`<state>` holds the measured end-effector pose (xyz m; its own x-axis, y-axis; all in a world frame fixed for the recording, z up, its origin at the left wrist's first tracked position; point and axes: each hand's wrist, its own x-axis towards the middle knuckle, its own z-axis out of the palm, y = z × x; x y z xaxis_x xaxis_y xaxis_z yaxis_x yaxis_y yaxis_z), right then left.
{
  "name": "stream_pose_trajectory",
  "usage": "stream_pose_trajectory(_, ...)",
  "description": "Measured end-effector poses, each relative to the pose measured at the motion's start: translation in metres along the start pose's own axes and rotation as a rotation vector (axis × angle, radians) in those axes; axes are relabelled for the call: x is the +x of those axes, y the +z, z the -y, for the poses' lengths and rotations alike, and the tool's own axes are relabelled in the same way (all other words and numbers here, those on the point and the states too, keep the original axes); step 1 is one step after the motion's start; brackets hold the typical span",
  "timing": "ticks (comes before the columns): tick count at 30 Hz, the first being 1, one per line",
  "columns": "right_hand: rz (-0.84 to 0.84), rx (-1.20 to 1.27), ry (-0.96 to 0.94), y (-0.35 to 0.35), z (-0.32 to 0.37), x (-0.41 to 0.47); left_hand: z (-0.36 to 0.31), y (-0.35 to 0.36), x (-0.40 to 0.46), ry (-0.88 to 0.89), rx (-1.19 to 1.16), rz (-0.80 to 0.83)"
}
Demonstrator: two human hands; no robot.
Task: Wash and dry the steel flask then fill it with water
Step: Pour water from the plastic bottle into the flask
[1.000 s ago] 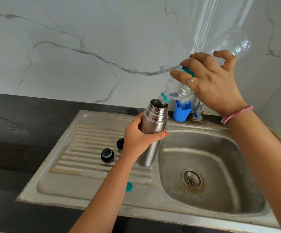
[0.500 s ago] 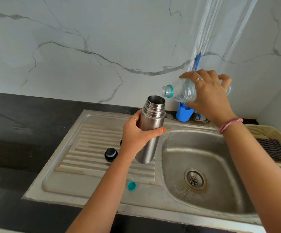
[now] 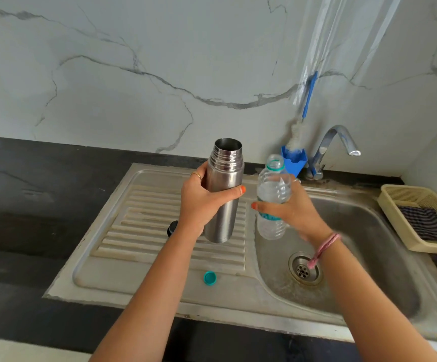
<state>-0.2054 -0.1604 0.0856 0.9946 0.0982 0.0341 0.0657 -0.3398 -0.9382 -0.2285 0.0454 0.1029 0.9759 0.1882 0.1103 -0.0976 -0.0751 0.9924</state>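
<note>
My left hand point(image 3: 201, 202) grips the steel flask point(image 3: 225, 189) around its middle, holding it upright and uncapped above the ribbed drainboard point(image 3: 139, 231). Just to its right, my right hand point(image 3: 293, 210) holds a clear plastic bottle point(image 3: 272, 189) with a teal neck ring and label, upright and open, over the left edge of the sink basin point(image 3: 369, 231). The bottle's teal cap point(image 3: 209, 278) lies on the drainboard near the front. A dark flask lid point(image 3: 172, 228) peeks out behind my left wrist, mostly hidden.
A chrome tap point(image 3: 337, 142) stands at the back of the sink, beside a blue holder point(image 3: 294, 158) with a bottle brush point(image 3: 306, 97). A cream basket point(image 3: 418, 218) with a striped cloth sits at the right. Black countertop point(image 3: 29, 205) lies to the left.
My right hand has swung the plastic bottle from tilted over the flask's mouth down to upright beside the flask. The flask stays in my left hand, nearly unmoved.
</note>
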Motion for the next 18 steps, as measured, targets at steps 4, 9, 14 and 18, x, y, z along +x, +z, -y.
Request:
stream_pose_trajectory(4,0.031,0.042,0.045,0.024,-0.033,-0.028,0.003,-0.008,0.000,-0.006,-0.008,-0.016)
stream_pose_trajectory(9,0.103,0.150,0.087,0.048,-0.059,-0.058,0.007,-0.015,-0.001,-0.010,-0.029,-0.035)
stream_pose_trajectory(14,0.188,0.111,0.111,0.061,-0.071,-0.077,0.010,-0.020,-0.002,-0.002,-0.043,-0.039)
stream_pose_trajectory(18,0.231,0.048,0.106,0.068,-0.075,-0.083,0.011,-0.023,-0.002,0.001,-0.051,-0.041)
